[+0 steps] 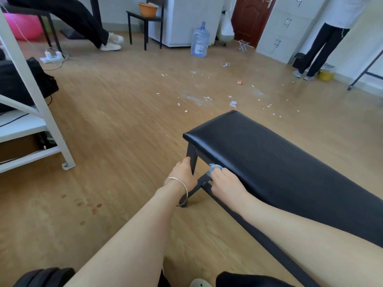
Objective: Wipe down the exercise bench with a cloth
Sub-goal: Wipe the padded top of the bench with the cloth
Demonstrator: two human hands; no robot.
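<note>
The black padded exercise bench (pixel 269 158) runs from centre to the right edge, on dark metal legs. My left hand (pixel 182 172), with two silver bangles on the wrist, grips the near corner leg (pixel 191 160) just under the seat. My right hand (pixel 226 183) holds a small blue cloth (pixel 215 167) against the frame rail below the seat's near edge. Most of the cloth is hidden under my fingers.
A white metal shelf frame (pixel 47 125) with a black bag stands at left. White scraps litter the wooden floor (pixel 196 96) beyond the bench. Further back stand a water jug (pixel 200 40), a black chair with an orange basin (pixel 147 9), and a standing person (pixel 323 44) at right.
</note>
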